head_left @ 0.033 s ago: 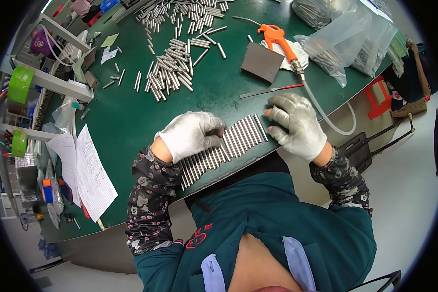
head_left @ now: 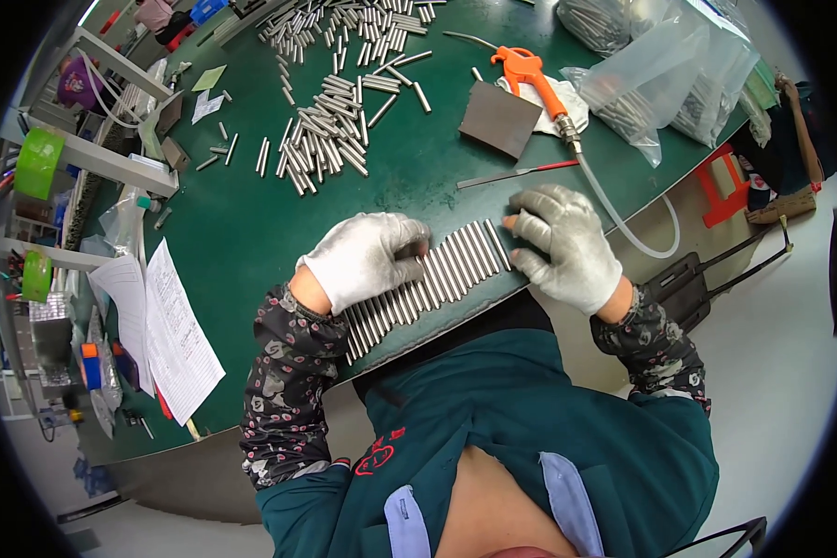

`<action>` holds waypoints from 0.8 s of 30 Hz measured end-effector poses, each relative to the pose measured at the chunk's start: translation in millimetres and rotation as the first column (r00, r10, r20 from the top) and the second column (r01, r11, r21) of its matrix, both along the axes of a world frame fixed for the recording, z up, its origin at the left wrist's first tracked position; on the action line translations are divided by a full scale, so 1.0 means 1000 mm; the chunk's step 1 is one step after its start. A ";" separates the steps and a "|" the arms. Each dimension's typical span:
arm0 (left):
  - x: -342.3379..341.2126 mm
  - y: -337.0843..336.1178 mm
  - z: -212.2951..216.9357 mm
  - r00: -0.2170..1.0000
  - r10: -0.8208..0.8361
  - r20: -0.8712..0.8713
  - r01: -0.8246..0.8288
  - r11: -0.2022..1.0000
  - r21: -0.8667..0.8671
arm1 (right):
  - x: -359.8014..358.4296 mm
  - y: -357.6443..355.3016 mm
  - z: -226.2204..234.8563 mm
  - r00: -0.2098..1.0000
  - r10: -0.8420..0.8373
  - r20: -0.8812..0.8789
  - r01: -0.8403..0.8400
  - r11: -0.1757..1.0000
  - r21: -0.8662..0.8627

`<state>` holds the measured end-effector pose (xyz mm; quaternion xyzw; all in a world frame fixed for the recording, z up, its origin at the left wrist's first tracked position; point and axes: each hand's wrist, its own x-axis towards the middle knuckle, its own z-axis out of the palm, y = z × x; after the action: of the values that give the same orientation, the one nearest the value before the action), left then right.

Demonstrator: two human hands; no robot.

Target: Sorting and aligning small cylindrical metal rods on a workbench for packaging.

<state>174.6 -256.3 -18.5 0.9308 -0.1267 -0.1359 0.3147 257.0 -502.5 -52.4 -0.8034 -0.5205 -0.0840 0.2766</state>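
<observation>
In the head view, clear plastic bags (head_left: 648,76) filled with silver metal rods lie beyond your right hand (head_left: 567,249), farther off and to its right. Nearer to that hand, a translucent hose (head_left: 612,206) curves just past its far side up to an orange air gun (head_left: 523,70), which lies over a crumpled white cloth (head_left: 578,113). Ahead of your right hand, slightly left, sit a dark brown rectangular block (head_left: 500,121) and, closer in, a thin metal tool with a red end (head_left: 521,174). Ahead of your left hand (head_left: 361,260), a loose heap of silver rods (head_left: 325,139) spreads on the green tabletop (head_left: 216,209); to its left lie white printed sheets (head_left: 179,330).

The side-by-side row of silver metal rods (head_left: 451,270) runs between your 2 white-gloved hands. Your left hand arches over its left part, hiding some rods; you cannot tell whether it grips any. Your right hand's fingers are loosely bent and parted, just beside the row's right end.
</observation>
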 end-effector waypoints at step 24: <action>-0.013 -0.052 -0.034 0.921 -0.086 0.381 -0.087 0.905 0.416 | -0.018 -0.023 -0.015 0.999 0.024 0.041 -0.026 0.998 0.049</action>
<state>162.0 -308.5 -52.6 0.9850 -0.1541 0.0281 0.0730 239.0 -525.2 -67.1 -0.7879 -0.5337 -0.1097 0.2869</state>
